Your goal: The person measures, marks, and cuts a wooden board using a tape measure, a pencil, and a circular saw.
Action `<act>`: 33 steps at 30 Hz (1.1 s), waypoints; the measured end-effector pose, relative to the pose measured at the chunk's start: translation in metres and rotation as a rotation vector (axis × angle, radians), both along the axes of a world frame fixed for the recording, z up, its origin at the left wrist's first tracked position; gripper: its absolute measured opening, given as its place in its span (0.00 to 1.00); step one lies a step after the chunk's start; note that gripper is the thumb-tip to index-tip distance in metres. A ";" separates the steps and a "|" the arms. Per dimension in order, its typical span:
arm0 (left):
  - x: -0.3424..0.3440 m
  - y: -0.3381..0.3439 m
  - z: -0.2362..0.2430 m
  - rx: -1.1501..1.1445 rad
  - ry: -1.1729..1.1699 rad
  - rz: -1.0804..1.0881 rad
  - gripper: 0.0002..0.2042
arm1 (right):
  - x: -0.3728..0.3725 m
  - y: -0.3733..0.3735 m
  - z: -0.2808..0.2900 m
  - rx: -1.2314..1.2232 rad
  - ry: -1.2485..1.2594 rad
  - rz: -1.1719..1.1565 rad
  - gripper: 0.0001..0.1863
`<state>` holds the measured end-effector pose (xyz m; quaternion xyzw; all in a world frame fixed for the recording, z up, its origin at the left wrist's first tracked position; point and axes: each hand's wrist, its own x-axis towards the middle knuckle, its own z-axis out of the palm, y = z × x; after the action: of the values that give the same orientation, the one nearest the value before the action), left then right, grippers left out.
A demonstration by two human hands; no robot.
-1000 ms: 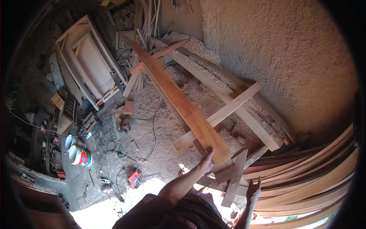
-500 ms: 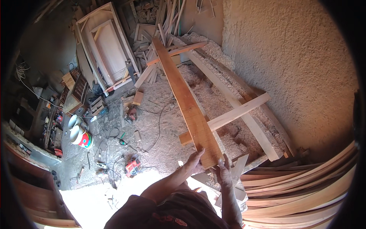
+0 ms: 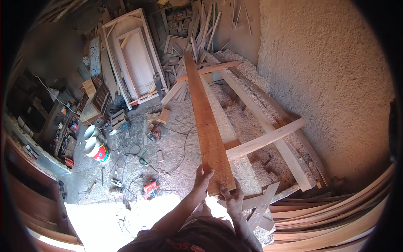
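Head view: the near end of a long reddish plank (image 3: 208, 126) is gripped by both hands. The left hand (image 3: 204, 178) is laid against the plank's left edge with fingers stretched along it, and the right hand (image 3: 232, 197) is clamped under the end, fingers curled over the wood. The plank is stretched away from the hands over a pale wooden frame (image 3: 268, 136), above a floor strewn with sawdust (image 3: 247, 122). Leftward on the floor, a red power tool (image 3: 151, 189), tangled cables and two buckets (image 3: 95, 145) are seen. Curved boards (image 3: 336, 218) are stacked at the lower right, beside a rough wall (image 3: 331, 75).
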<state>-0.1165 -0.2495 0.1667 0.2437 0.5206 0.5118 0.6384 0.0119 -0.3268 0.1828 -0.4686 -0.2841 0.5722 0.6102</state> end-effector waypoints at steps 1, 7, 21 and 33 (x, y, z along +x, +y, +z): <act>-0.001 0.003 -0.002 0.082 0.074 0.003 0.27 | -0.003 -0.001 0.007 0.023 -0.010 -0.005 0.30; 0.018 0.011 0.034 0.182 -0.041 -0.070 0.29 | 0.015 0.008 0.029 0.204 -0.292 -0.081 0.35; 0.004 -0.007 0.060 -0.013 -0.608 -0.278 0.37 | -0.001 0.016 0.092 0.530 -1.302 -0.013 0.41; -0.012 0.014 0.065 0.614 -0.574 -0.330 0.26 | -0.026 0.041 0.140 0.759 -1.349 -0.222 0.36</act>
<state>-0.1281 -0.2357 0.2320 0.3495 0.1008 0.5808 0.7283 -0.0141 -0.2863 0.3224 -0.5001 -0.7212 -0.0368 0.4779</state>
